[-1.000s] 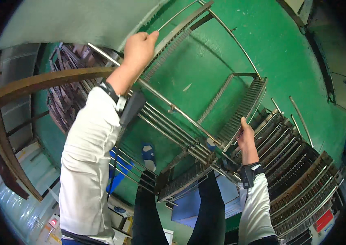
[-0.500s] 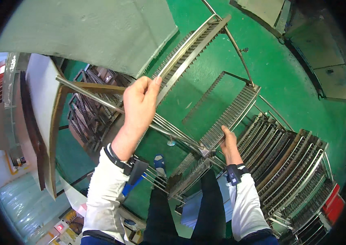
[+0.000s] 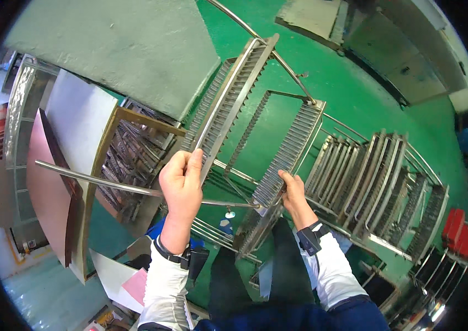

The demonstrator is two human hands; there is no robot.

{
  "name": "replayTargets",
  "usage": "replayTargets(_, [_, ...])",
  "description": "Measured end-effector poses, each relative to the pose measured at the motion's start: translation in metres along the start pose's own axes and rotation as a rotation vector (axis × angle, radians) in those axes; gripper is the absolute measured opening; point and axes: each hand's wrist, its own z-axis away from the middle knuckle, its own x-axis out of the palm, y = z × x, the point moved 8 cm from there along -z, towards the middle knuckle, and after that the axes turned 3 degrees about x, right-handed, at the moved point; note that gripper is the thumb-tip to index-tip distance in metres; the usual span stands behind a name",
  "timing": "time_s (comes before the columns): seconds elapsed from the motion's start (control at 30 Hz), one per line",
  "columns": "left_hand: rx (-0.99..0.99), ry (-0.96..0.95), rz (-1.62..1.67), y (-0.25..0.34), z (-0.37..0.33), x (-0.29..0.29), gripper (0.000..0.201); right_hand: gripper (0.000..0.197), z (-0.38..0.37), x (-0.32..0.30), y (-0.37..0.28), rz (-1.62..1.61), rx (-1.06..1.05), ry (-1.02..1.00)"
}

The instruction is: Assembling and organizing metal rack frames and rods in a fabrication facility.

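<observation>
Between my hands stands a metal slotted rack, with rows of comb-like teeth along its bars. My left hand (image 3: 183,179) is closed on the near end of the left slotted bar (image 3: 233,102), thumb lying along it. My right hand (image 3: 294,197) grips the outer edge of the right slotted bar (image 3: 290,150), its thumb on top and its other fingers mostly hidden beneath. A round metal rail (image 3: 98,182) of the frame runs out to the left past my left wrist. Lower rungs (image 3: 212,234) of the rack show near my legs.
Several similar slotted racks (image 3: 374,176) stand packed together on the right. Curved panels (image 3: 51,185) and a pile of toothed metal strips (image 3: 131,157) are at the left. A large grey-green surface (image 3: 118,49) fills the upper left. Red bins (image 3: 460,234) sit far right, on the green floor (image 3: 366,105).
The view has shifted, and the rack appears further left and lower, standing more upright in the picture. Both hands keep hold of its slotted bars.
</observation>
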Motion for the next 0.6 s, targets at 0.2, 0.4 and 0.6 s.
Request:
replayTargets(0.2, [0.037,-0.020,0.155,0.029,0.042,-0.052,0.030,0.032,0.115,-0.018,-0.026,0.034,-0.148,0.043])
replayTargets(0.4, [0.060,-0.109,0.314,0.085,0.083,-0.095,0.031,0.025,0.249,-0.052,-0.081,0.036,-0.336,0.117])
replayTargets(0.6, [0.045,-0.149,0.533,0.136,0.108,-0.048,0.032,0.023,0.304,-0.122,-0.153,-0.025,-0.538,0.270])
